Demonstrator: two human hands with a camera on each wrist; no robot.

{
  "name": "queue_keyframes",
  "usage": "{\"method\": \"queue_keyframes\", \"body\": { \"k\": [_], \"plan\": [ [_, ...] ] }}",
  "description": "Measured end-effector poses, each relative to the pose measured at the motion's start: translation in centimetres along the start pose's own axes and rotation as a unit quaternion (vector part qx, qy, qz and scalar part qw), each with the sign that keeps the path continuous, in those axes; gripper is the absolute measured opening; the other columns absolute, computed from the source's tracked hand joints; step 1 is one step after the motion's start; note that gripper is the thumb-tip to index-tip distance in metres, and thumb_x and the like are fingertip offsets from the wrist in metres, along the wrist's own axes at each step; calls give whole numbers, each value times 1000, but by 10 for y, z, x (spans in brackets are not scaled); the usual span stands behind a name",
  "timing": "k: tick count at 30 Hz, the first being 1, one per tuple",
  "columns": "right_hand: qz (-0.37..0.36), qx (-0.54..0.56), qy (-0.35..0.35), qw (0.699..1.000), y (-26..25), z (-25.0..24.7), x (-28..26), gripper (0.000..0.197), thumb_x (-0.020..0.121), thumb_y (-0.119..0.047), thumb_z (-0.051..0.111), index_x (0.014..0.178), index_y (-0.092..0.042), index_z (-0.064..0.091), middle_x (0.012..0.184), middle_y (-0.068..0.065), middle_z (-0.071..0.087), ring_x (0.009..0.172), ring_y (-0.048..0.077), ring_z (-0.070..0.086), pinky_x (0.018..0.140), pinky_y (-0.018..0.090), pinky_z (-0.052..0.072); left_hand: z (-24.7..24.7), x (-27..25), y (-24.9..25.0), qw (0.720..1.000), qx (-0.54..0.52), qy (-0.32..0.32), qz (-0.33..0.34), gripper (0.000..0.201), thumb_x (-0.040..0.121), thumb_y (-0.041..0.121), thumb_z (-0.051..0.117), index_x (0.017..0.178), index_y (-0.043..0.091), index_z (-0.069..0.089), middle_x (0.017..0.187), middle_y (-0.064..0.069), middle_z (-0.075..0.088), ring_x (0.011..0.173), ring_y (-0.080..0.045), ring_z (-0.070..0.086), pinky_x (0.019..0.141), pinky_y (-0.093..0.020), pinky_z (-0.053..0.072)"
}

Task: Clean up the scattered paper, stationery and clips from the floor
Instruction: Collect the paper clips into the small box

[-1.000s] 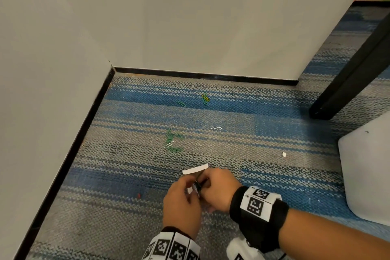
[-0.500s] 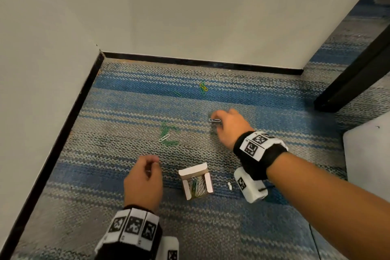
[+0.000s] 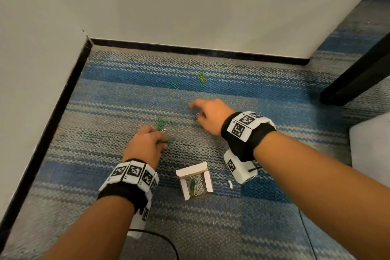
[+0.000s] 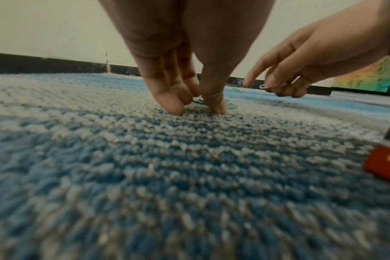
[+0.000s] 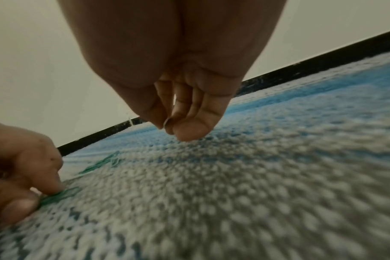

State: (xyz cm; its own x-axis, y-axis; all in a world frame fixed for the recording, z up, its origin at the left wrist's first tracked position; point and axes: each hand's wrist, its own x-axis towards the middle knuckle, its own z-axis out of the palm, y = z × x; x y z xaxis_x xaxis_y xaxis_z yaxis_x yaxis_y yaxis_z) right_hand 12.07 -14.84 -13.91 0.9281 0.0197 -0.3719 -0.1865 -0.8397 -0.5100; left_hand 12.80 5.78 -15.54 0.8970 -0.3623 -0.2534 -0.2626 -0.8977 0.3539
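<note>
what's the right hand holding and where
A silver paper clip, pinched by one end in the right hand's fingers; the looped end pokes out.

Head: looked down from above on the carpet (image 3: 232, 95) corner.
Left wrist: hung low and close, facing the wall (image 4: 56, 26).
Right wrist: sat low, tilted.
Shared: green clips (image 3: 161, 123).

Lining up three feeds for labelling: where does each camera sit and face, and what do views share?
Head: on the head, facing forward-down at the carpet; shows both forearms, left hand, right hand.
Left wrist: low, looking along left fingers; right hand pinches a silver clip.
Right wrist: low, looking along right fingers toward the skirting.
Shared: both wrist views show the green clips in the left hand's grip.
</note>
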Motion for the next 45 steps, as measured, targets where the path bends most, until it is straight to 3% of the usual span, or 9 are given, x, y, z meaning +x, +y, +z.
{"method": "queue_keyframes", "body": {
  "k": [9, 14, 19, 23, 26, 31, 35, 39, 45],
  "plan": [
    [-28, 23, -54, 998, -34, -3, 43, 22, 85, -5, 47, 102, -14, 58, 95, 3, 53, 86, 23, 51, 71, 28, 39, 0, -10, 10, 989, -127, 59, -45, 8, 77, 17, 65, 77, 15, 58, 63, 5, 56, 56, -3, 49, 51, -15, 32],
    [-101, -80, -105, 986, -35, 18, 49, 34, 83, -29, 65, 111, -16, 53, 109, 11, 60, 101, 29, 56, 82, 36, 47, 2, -4, 6, 983, -152, 51, -84, 10, 80, 15, 61, 88, 21, 60, 66, -3, 60, 64, -19, 52, 64, -23, 33],
    [-118, -88, -109, 983, -30, 20, 56, 11, 85, -24, 62, 90, -20, 53, 102, 7, 58, 99, 28, 56, 84, 38, 47, 0, 5, -5, 976, -181, 84, -83, 17, 84, 8, 47, 74, 14, 59, 74, -6, 56, 71, -23, 50, 66, -27, 33],
    [-147, -100, -105, 979, -30, 21, 57, 23, 86, -21, 56, 108, -17, 51, 110, 10, 58, 100, 30, 56, 85, 41, 49, 0, 14, -9, 964, -235, 70, -103, 30, 73, 28, 36, 72, 4, 53, 69, -12, 52, 69, -23, 45, 61, -31, 29],
    [-159, -106, -95, 977, -32, 23, 55, 5, 85, -22, 54, 87, -19, 50, 102, 8, 57, 95, 28, 56, 79, 37, 48, 1, 17, -6, 970, -200, 53, -129, 35, 83, 34, 50, 68, 3, 49, 61, -8, 47, 64, -24, 43, 54, -34, 27],
    [-129, -36, -71, 988, -37, 19, 54, 30, 84, -18, 50, 65, -27, 28, 68, -2, 45, 72, 27, 51, 65, 38, 44, 3, 12, -8, 985, -142, 40, -92, 27, 72, 33, 76, 83, 19, 55, 60, 8, 48, 55, -8, 45, 51, -25, 31],
    [-155, -8, -85, 984, -39, 20, 55, 17, 82, -2, 42, 85, -19, 43, 74, 8, 50, 70, 26, 47, 65, 40, 42, 10, 11, -13, 977, -174, 90, -80, 10, 74, 20, 75, 80, 15, 68, 70, 3, 59, 68, -15, 54, 66, -22, 36],
    [-189, -84, -141, 968, -40, 23, 55, 43, 88, -4, 38, 122, -27, 52, 104, 5, 47, 96, 23, 49, 77, 32, 38, 11, 9, -21, 968, -229, 81, -66, 11, 84, 14, 63, 74, 17, 60, 58, 3, 48, 56, -12, 43, 55, -26, 33],
    [-199, -118, -130, 964, -38, 26, 52, 35, 89, -37, 57, 122, -24, 54, 117, 9, 46, 108, 28, 51, 82, 35, 41, 7, 16, -23, 937, -300, 85, -161, 13, 91, 12, 41, 84, 6, 50, 69, -5, 47, 65, -23, 43, 61, -33, 32]
  ]
}}
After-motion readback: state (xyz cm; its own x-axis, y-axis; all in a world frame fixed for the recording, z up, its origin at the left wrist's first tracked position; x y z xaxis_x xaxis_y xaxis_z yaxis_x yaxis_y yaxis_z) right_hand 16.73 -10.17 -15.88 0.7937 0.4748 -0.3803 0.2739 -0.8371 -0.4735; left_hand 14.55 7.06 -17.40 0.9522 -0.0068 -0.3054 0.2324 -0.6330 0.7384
